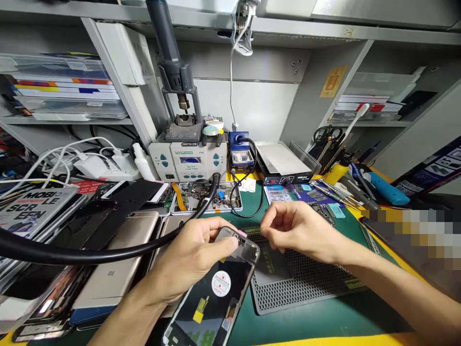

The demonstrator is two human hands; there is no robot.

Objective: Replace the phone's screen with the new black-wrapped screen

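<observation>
My left hand (196, 254) grips the top end of a phone screen (212, 307), with the thumb pressed on its upper edge. The inner side of the screen faces me, tilted, with a round white sticker (221, 283) and a piece of yellow tape (199, 312) on it. A bit of pink (242, 233) shows at its top edge beside my fingers. To the right, my right hand (291, 228) hovers over a grey perforated mat (306, 288). Its fingers are curled together in a pinch; whatever may be between them is too small or hidden.
A thick black hose (118, 257) crosses the left side from the hot air station (190, 161). Stacked phones and screens (118, 264) fill the left. A parts tray (234, 199), a heating plate (283, 161) and several hand tools (338, 192) stand along the back.
</observation>
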